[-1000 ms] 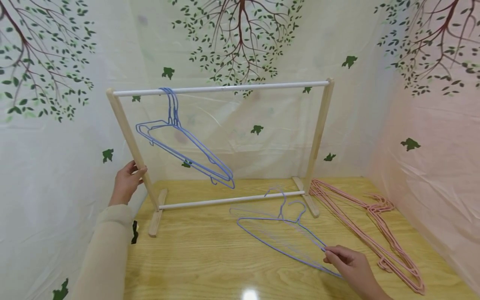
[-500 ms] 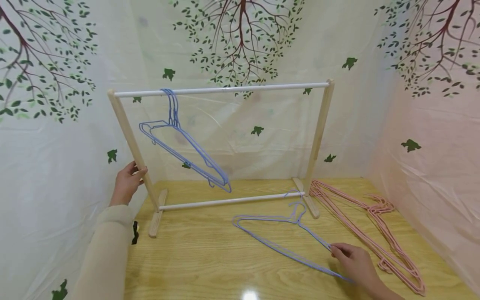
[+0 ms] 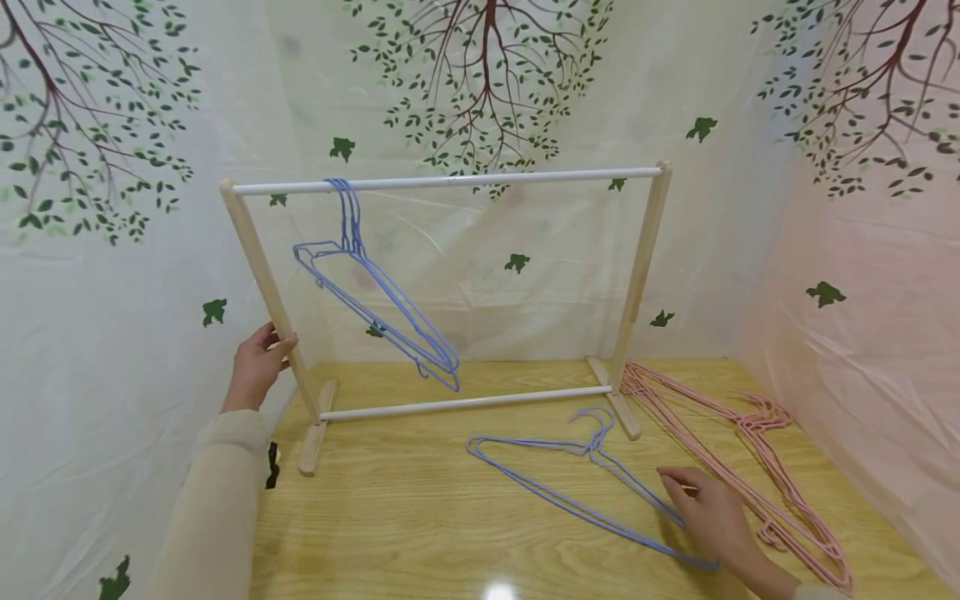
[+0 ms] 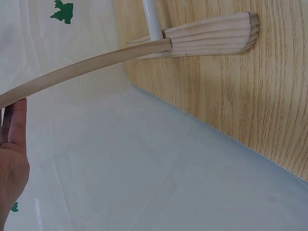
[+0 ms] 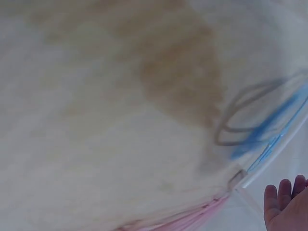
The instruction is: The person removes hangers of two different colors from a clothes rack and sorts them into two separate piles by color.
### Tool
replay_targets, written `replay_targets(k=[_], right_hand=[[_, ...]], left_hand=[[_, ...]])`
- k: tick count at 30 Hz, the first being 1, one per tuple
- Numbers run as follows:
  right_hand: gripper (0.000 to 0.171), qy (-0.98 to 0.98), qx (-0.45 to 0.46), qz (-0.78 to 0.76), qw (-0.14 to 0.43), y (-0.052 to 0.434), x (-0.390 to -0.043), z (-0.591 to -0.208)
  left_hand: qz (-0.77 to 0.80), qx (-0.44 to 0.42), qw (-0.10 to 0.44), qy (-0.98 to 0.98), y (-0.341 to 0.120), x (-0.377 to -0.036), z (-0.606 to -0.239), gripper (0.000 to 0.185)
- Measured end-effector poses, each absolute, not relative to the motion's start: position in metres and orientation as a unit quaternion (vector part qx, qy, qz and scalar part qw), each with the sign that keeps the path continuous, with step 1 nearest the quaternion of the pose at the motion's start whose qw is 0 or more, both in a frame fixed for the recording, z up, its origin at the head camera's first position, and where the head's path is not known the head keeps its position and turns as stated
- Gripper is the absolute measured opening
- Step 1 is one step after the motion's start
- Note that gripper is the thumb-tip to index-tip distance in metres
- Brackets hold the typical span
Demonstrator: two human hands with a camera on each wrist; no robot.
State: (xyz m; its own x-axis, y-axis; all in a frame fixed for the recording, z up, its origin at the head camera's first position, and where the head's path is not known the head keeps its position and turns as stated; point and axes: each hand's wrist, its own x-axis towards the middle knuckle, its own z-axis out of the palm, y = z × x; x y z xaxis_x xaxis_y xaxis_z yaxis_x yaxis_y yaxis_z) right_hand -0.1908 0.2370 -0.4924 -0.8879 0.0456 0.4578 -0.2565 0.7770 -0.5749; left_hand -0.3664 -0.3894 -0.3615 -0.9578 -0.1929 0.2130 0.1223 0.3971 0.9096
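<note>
At the left, my left hand (image 3: 257, 368) holds the left wooden post (image 3: 258, 262) of a small clothes rack between thumb and fingers. In the left wrist view, fingers (image 4: 18, 122) lie against that post. Several blue hangers (image 3: 397, 287) hang bunched from the rack's white top rail (image 3: 495, 179). Two more blue hangers (image 3: 540, 492) lie almost overlapping on the table, hooks toward the rack. Over their right end hovers my right hand (image 3: 708, 508), fingers loosely bent and gripping nothing. The right wrist view is blurred, but relaxed fingers (image 5: 271, 197) show there.
Pink hangers (image 3: 750, 433) lie in a pile at the table's right, beside the rack's right foot (image 3: 618, 404). A white lower rail (image 3: 465, 402) runs just above the table (image 3: 390, 517). Printed plastic sheeting (image 3: 862, 208) encloses the table. A small black object (image 3: 272, 465) sits at its left edge.
The right hand has lowered a blue hanger onto another on the table and let go of it. The hanging blue hangers have swung slightly. The left hand stays on the post.
</note>
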Motion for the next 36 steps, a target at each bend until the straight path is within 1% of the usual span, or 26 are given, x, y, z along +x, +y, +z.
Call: replay_targets(k=[9,16,22,25,31,36], right_hand=[[0.018,-0.896,0.093,0.363,0.239,0.207,-0.207,-0.47],[0.016,-0.862,0.134,0.417,0.256,0.164,-0.226,-0.447],[0.017,-0.845,0.137,0.45,0.253,0.131,-0.244,-0.426],[0.02,-0.841,0.13,0.467,0.241,0.117,-0.254,-0.413],[0.027,-0.842,0.113,0.49,0.196,0.086,-0.277,-0.377],[0.025,-0.831,0.113,0.508,0.197,0.052,-0.293,-0.348]], left_hand=[[-0.543,0.012,0.148,-0.827,-0.39,-0.367,-0.363,0.055],[-0.539,0.013,0.149,-0.829,-0.389,-0.368,-0.362,0.055],[-0.541,0.01,0.146,-0.828,-0.389,-0.368,-0.362,0.056],[-0.538,0.01,0.147,-0.83,-0.388,-0.368,-0.361,0.057],[-0.535,0.009,0.154,-0.831,-0.391,-0.37,-0.362,0.055],[-0.54,0.003,0.156,-0.827,-0.392,-0.37,-0.362,0.054]])
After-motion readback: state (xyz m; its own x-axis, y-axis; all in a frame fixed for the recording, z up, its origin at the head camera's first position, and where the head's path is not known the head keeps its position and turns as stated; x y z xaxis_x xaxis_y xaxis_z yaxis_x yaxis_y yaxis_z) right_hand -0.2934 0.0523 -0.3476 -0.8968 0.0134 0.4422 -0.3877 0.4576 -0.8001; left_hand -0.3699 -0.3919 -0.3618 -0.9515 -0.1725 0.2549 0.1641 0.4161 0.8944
